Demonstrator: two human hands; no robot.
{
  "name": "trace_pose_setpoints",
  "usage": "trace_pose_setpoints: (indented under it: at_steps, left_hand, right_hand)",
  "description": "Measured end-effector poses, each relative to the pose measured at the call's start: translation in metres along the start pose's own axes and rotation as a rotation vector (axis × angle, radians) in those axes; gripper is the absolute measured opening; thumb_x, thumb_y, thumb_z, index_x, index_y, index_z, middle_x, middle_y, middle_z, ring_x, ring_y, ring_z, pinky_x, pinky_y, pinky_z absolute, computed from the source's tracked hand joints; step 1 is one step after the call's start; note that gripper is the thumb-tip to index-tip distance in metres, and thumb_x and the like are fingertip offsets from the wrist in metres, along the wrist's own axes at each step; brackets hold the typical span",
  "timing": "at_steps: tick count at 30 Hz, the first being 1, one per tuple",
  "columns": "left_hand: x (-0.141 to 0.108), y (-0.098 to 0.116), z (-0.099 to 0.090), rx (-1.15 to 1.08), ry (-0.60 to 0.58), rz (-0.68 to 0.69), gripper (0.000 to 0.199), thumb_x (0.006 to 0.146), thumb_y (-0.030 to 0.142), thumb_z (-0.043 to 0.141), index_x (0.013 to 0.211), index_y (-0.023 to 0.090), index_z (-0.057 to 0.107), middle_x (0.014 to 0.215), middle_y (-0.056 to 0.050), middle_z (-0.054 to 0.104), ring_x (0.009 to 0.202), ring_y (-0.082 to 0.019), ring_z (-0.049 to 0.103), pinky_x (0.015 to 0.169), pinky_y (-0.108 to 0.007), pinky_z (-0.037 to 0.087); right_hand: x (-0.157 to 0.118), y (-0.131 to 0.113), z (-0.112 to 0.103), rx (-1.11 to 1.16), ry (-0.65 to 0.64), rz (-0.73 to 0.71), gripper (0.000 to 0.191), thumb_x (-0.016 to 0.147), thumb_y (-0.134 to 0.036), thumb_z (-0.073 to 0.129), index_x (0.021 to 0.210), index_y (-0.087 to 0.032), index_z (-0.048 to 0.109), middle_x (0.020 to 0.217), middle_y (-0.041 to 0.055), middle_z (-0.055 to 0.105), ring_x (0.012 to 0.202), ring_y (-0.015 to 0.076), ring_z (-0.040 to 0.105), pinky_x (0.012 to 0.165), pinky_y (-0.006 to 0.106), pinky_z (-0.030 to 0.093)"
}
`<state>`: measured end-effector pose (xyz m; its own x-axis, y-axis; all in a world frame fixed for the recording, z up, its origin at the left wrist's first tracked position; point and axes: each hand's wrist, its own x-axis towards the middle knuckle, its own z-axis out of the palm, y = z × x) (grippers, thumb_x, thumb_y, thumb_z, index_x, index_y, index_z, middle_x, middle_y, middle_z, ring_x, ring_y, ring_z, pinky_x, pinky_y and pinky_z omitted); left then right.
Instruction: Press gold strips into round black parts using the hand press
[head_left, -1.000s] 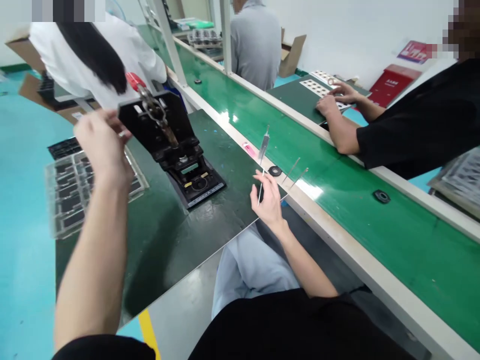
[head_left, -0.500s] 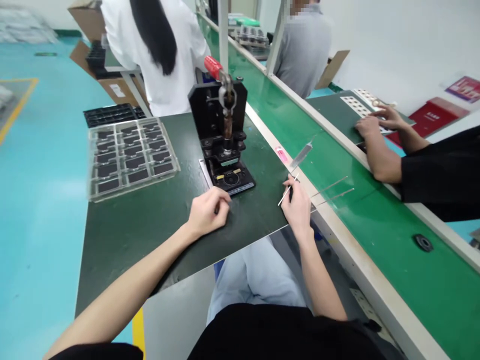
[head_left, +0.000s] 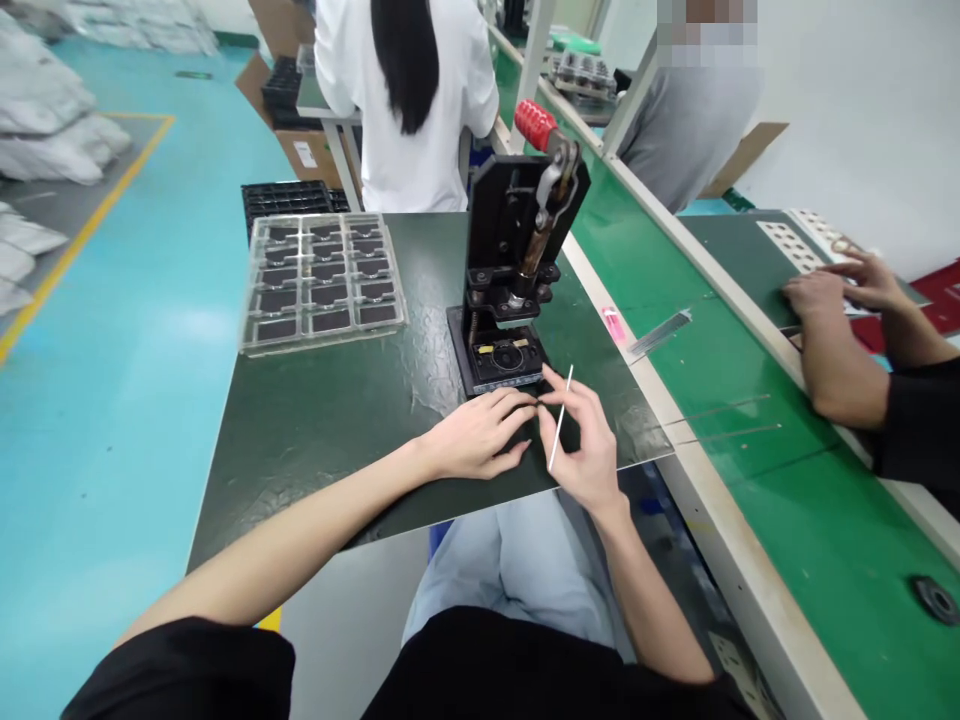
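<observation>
My right hand (head_left: 589, 440) is closed with a thin white stick (head_left: 561, 418) held across its fingers. Its fingertips meet those of my left hand (head_left: 487, 435) just in front of a black hand press (head_left: 517, 270). Between the touching fingertips there is something small and dark that I cannot make out. My left hand lies low over the green tabletop (head_left: 337, 410), fingers stretched to the right and thumb apart. The press has a red lever grip (head_left: 535, 124) and a black base fixture (head_left: 506, 358) with a round recess and two yellowish pads.
Left on the table sits a clear compartment tray (head_left: 322, 275) with dark flat parts. A green conveyor (head_left: 720, 370) with a pale rail runs along the right; a pink item (head_left: 613, 324) and a grey strip (head_left: 660, 334) lie there. Co-workers sit ahead and across, one person's hands (head_left: 832, 285) on another table.
My right hand has come left from the rail edge with the white stick and now meets my left hand. My left hand's fingers have uncurled and reach right. The view has turned left.
</observation>
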<state>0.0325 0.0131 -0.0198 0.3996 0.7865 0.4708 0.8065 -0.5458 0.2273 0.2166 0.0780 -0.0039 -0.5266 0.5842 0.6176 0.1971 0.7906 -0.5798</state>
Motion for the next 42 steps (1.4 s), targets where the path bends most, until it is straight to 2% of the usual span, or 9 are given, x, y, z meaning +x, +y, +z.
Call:
trace_pose_setpoints:
  at_steps: [6, 11, 20, 24, 28, 32, 37, 39, 42]
  left_hand:
    - [-0.001, -0.004, 0.006, 0.067, -0.024, -0.015, 0.033, 0.102, 0.03, 0.048, 0.114, 0.003, 0.063, 0.11, -0.023, 0.071, 0.11, -0.033, 0.069, 0.095, -0.044, 0.06]
    - [-0.001, -0.004, 0.005, 0.06, -0.046, 0.044, 0.028, 0.102, 0.023, 0.046, 0.114, 0.007, 0.066, 0.108, -0.017, 0.074, 0.107, -0.03, 0.069, 0.099, -0.044, 0.058]
    - [-0.003, -0.009, 0.002, 0.048, -0.089, 0.058, 0.027, 0.102, 0.019, 0.046, 0.115, 0.008, 0.067, 0.111, -0.016, 0.074, 0.107, -0.028, 0.069, 0.1, -0.043, 0.057]
    - [-0.005, -0.012, -0.001, 0.049, -0.095, 0.044, 0.027, 0.101, 0.018, 0.046, 0.115, 0.01, 0.068, 0.107, -0.015, 0.075, 0.099, -0.028, 0.07, 0.093, -0.043, 0.06]
    - [-0.006, -0.019, -0.004, 0.02, -0.043, 0.061, 0.029, 0.101, 0.017, 0.045, 0.116, 0.013, 0.07, 0.103, -0.014, 0.076, 0.104, -0.029, 0.071, 0.096, -0.046, 0.061]
    - [-0.008, -0.027, -0.005, -0.006, -0.045, 0.063, 0.031, 0.102, 0.02, 0.047, 0.124, 0.016, 0.068, 0.118, -0.012, 0.077, 0.114, -0.028, 0.072, 0.102, -0.044, 0.06]
    - [-0.01, -0.028, -0.006, -0.001, -0.002, 0.073, 0.028, 0.103, 0.022, 0.049, 0.126, 0.017, 0.065, 0.129, -0.012, 0.075, 0.119, -0.027, 0.072, 0.102, -0.043, 0.061]
    - [-0.01, -0.028, -0.006, 0.002, 0.017, 0.065, 0.028, 0.103, 0.022, 0.049, 0.125, 0.017, 0.065, 0.127, -0.012, 0.076, 0.117, -0.027, 0.073, 0.101, -0.043, 0.062]
    - [-0.008, -0.027, -0.005, 0.011, 0.03, 0.066, 0.027, 0.102, 0.02, 0.049, 0.124, 0.015, 0.065, 0.124, -0.012, 0.077, 0.115, -0.026, 0.073, 0.1, -0.042, 0.063]
  right_hand:
    - [0.049, 0.028, 0.029, 0.051, -0.117, 0.092, 0.017, 0.098, -0.032, 0.065, 0.111, -0.024, 0.059, 0.142, 0.0142, 0.068, 0.13, 0.027, 0.066, 0.11, 0.048, 0.054]
    - [0.058, 0.031, 0.048, 0.045, -0.042, 0.26, 0.033, 0.084, -0.048, 0.08, 0.098, -0.026, 0.059, 0.124, 0.0104, 0.075, 0.117, 0.0292, 0.072, 0.104, 0.047, 0.057]
    - [0.064, 0.028, 0.048, -0.06, -0.084, 0.228, 0.016, 0.089, -0.036, 0.069, 0.097, -0.026, 0.059, 0.116, 0.0079, 0.079, 0.105, 0.0273, 0.077, 0.095, 0.042, 0.06]
    - [0.064, 0.026, 0.048, 0.108, -0.066, 0.223, 0.012, 0.089, -0.03, 0.068, 0.096, -0.025, 0.059, 0.124, 0.0083, 0.077, 0.113, 0.0253, 0.076, 0.102, 0.04, 0.059]
    - [0.053, 0.017, 0.038, 0.453, -0.022, 0.345, 0.026, 0.084, -0.037, 0.078, 0.098, -0.024, 0.06, 0.135, 0.0095, 0.073, 0.116, 0.0223, 0.076, 0.108, 0.04, 0.059]
    - [0.015, -0.002, -0.001, 0.67, 0.075, 0.541, 0.038, 0.078, -0.045, 0.086, 0.096, -0.024, 0.06, 0.135, 0.0101, 0.074, 0.11, 0.0235, 0.078, 0.108, 0.045, 0.061]
    - [-0.057, -0.024, -0.097, 0.435, 0.25, 0.629, 0.033, 0.08, -0.038, 0.089, 0.099, -0.024, 0.065, 0.121, 0.0115, 0.079, 0.108, 0.0278, 0.079, 0.102, 0.048, 0.065]
    - [-0.079, -0.014, -0.139, 0.265, 0.314, 0.652, 0.034, 0.076, -0.036, 0.092, 0.097, -0.022, 0.068, 0.121, 0.0141, 0.079, 0.102, 0.0278, 0.081, 0.096, 0.045, 0.067]
    - [-0.089, 0.026, -0.187, 0.046, 0.443, 0.65, 0.041, 0.07, -0.041, 0.095, 0.092, -0.02, 0.069, 0.118, 0.0172, 0.079, 0.099, 0.0288, 0.081, 0.093, 0.046, 0.068]
